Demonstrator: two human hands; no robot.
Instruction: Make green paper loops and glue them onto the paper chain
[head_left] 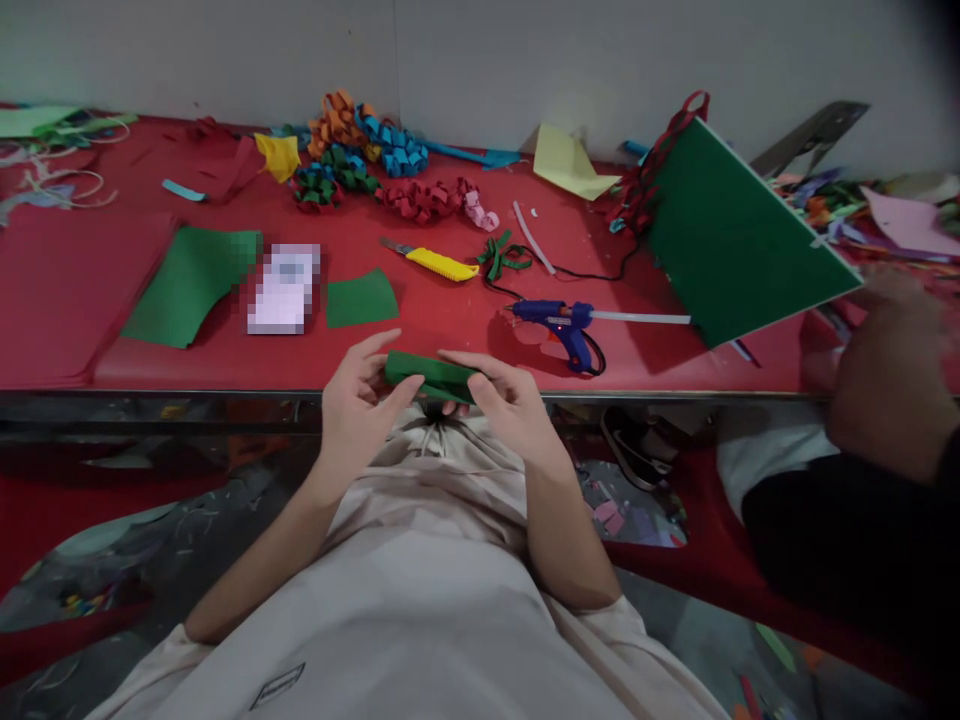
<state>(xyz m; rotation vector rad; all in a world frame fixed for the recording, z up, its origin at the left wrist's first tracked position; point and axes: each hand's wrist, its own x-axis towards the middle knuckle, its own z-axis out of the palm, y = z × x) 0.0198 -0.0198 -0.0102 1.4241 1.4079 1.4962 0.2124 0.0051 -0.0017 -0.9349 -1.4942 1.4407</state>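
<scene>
Between both hands, at the table's front edge, is a piece of green paper (429, 374), curled or folded lengthwise. My left hand (367, 390) grips its left end with the thumb in front. On the right end, my right hand (506, 395) pinches it between thumb and fingers. Just beyond lies a small green paper piece (363, 299). To the right a blue glue gun (559, 325) rests on its side with a glue stick out its back. A yellow utility knife (441, 263) with its blade out lies further back.
Curled paper chains (360, 150) pile up at the back. A larger green sheet (191, 285) and a pixelated phone-like object (285, 290) lie left, beside red sheets (67, 295). A green board (742, 240) leans at right, near another person's arm (896, 370).
</scene>
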